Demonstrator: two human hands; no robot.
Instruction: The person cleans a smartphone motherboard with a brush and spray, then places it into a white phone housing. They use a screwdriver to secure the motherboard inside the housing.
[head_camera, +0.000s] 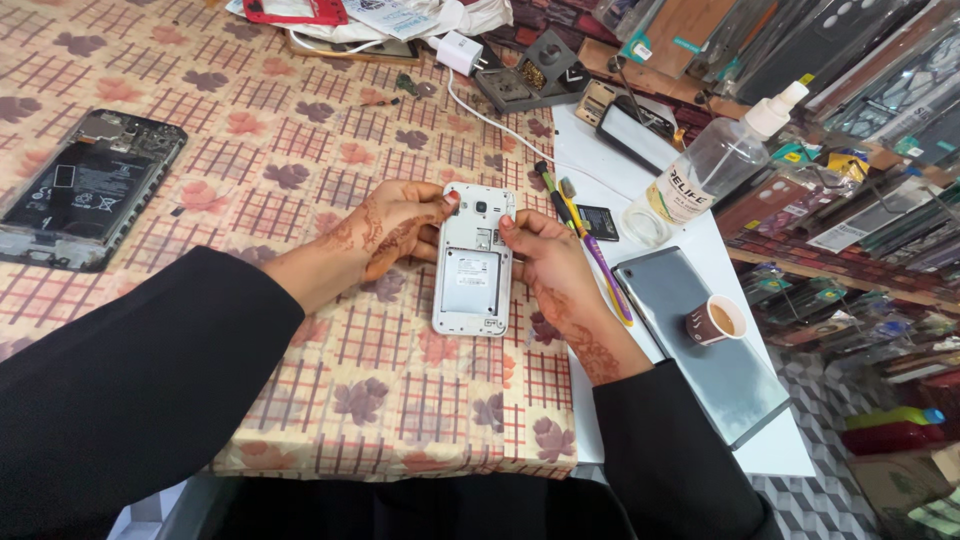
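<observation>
A white phone (472, 262) lies face down on the patterned tablecloth (300, 150), its back cover off and the empty battery bay showing. My left hand (392, 232) grips its upper left edge, thumb near the camera lens. On the other side, my right hand (555, 265) rests along the right edge with fingertips on the upper part of the phone. A small black battery (598, 222) lies just right of my right hand. Both forearms wear black sleeves.
A dark opened phone (85, 185) lies at far left. Thin tools (585, 245) lie beside my right hand. A grey tablet (700, 350) carries a small paper cup (715, 320). A clear spray bottle (720, 150), white charger (460, 50) and shelves of packaged goods (860, 90) stand behind.
</observation>
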